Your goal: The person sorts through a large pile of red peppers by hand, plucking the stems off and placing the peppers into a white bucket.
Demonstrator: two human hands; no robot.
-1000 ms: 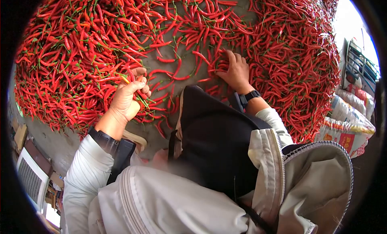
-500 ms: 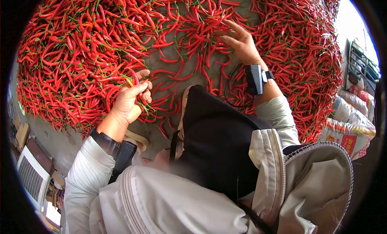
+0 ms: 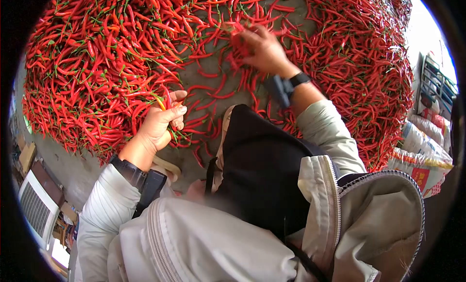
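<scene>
My left hand (image 3: pixel 159 122) is closed on a few chili peppers (image 3: pixel 161 103) at the near edge of the big left heap. One of them, yellowish, pokes up past the thumb, and green stems show below the fingers. Farther forward, my right hand (image 3: pixel 266 52) is smeared by motion over the scattered red chilies between the heaps. Blurred red chilies (image 3: pixel 239 45) lie right at its fingertips; I cannot tell whether the fingers grip them.
A tall heap of red chilies (image 3: pixel 97 63) with green stems rises on the left, another heap (image 3: pixel 354 73) on the right. Loose chilies lie on the grey floor (image 3: pixel 196 73) between them. Printed sacks (image 3: pixel 420 168) stand at far right. A white louvred panel (image 3: pixel 40 209) leans at lower left.
My right hand has moved left and slightly forward, with chilies now blurred at its fingertips. My left hand stays nearly in place, its fingers shifted a little.
</scene>
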